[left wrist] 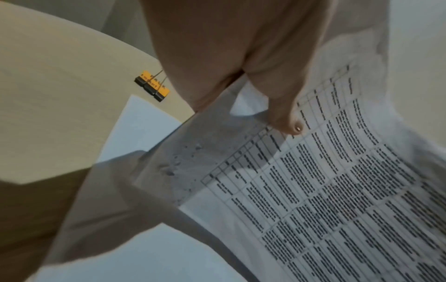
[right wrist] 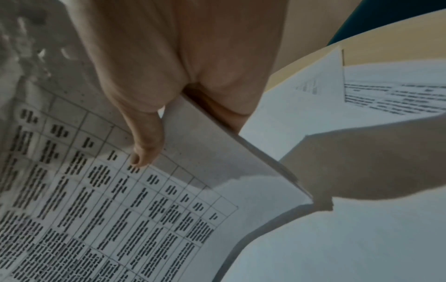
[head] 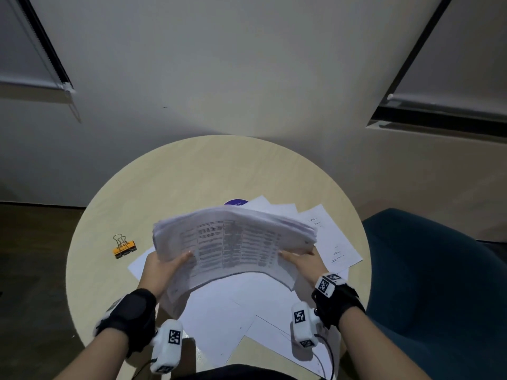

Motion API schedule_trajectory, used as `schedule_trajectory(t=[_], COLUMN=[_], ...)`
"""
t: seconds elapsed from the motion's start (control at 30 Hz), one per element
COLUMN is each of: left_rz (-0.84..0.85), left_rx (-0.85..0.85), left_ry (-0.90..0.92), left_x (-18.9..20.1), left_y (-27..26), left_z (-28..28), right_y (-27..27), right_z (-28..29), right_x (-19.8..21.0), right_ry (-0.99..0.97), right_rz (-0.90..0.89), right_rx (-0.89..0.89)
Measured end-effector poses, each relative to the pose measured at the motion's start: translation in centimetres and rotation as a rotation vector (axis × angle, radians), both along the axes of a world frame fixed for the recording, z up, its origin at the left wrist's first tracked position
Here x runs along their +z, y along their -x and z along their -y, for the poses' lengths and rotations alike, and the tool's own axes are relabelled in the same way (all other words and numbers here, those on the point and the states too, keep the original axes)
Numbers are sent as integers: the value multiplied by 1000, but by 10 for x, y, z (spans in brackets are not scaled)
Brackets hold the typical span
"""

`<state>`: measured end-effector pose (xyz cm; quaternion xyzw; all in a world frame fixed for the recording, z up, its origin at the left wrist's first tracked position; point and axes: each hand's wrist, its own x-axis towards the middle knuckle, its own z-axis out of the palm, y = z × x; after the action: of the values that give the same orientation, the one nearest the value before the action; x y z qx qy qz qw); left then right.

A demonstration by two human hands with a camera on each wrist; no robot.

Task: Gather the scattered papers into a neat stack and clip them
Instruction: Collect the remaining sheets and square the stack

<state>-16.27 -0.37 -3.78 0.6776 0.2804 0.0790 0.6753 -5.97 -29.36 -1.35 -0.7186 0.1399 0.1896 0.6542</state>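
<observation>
A thick stack of printed papers (head: 233, 242) arches above the round table, its top sheet showing a table of text (left wrist: 325, 190) (right wrist: 96, 209). My left hand (head: 164, 267) grips the stack's left side, thumb on top (left wrist: 287, 122). My right hand (head: 301, 260) grips the right side, thumb on top (right wrist: 144, 150), fingers underneath. Loose sheets (head: 241, 316) lie flat on the table under the stack, and more (head: 332, 239) fan out to the right. An orange and black binder clip (head: 124, 247) (left wrist: 152, 85) lies on the table to the left, untouched.
The round light wooden table (head: 192, 171) stands against a pale wall. A purple round sticker (head: 236, 202) peeks out behind the stack. A dark teal chair (head: 439, 270) stands close on the right. Dark floor shows to the left.
</observation>
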Motion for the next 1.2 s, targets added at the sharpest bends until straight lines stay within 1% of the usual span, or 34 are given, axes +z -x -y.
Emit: schedule_trajectory(t=[0.07, 0.1, 0.17, 0.27, 0.33, 0.37, 0.4, 0.47, 0.53, 0.6, 0.63, 0.7, 0.8, 0.83, 0.87, 0.9, 0.97, 1.0, 1.07, 1.1, 1.13, 1.2], left_rz=[34, 34, -56, -218, -251, -257, -248, -220, -194, -166, -167, -142, -96, -56, -24, 5, 24, 17, -1, -15, -34, -68], left_rx=[25, 35, 35, 12, -7, -19, -31, -45, -52, -69, -76, -88, -97, -105, -117, -128, -139, -141, -157, -142, -120, -31], left_ry=[-13, -15, -5, 2, -23, -41, -60, -87, -82, -51, -25, 71, 172, 212, 252, 295, 338, 329, 337, 372, 425, 651], left_x=[4, 3, -8, -33, -40, -41, -41, -35, -25, -13, -10, -10, 0, 5, 9, 12, 16, 17, 15, 11, 10, 6], left_y=[-2, 0, 6, 20, 25, 25, 25, 22, 17, 12, 10, 7, 4, 3, 1, 0, 0, 2, 6, 9, 13, 23], left_z=[-4, -5, -5, 2, 6, 4, 2, -3, -8, -13, -15, -21, -9, 0, 11, 21, 41, 45, 41, 32, 21, -4], right_y=[-1, 0, 8, 22, 20, 16, 12, 2, -6, -14, -18, -21, -11, -7, -2, 2, 9, 8, 5, 2, -2, -11], right_z=[1, 2, 6, 6, 5, 4, 3, 0, -2, -3, -3, -2, -12, -17, -27, -38, -56, -62, -67, -63, -59, -43], right_x=[-3, -7, -11, -21, -30, -30, -26, -12, 5, 20, 26, 31, 34, 31, 28, 24, 17, 14, 15, 19, 19, 17], right_ry=[-41, -54, -56, -54, -34, 20, 73, 135, 137, 21, -97, -291, -650, -705, -701, -626, -405, -318, -255, -266, -260, -208], right_rz=[-1, -14, -66, -96, -72, -55, -44, -14, 80, 166, 184, 153, 33, 11, -11, -37, -38, -39, -78, -98, -120, -183], right_rx=[-30, -15, 18, 17, 17, 11, 40, 156, 222, 174, 152, 115, 24, 3, -13, 2, 103, 117, 119, 115, 124, 217])
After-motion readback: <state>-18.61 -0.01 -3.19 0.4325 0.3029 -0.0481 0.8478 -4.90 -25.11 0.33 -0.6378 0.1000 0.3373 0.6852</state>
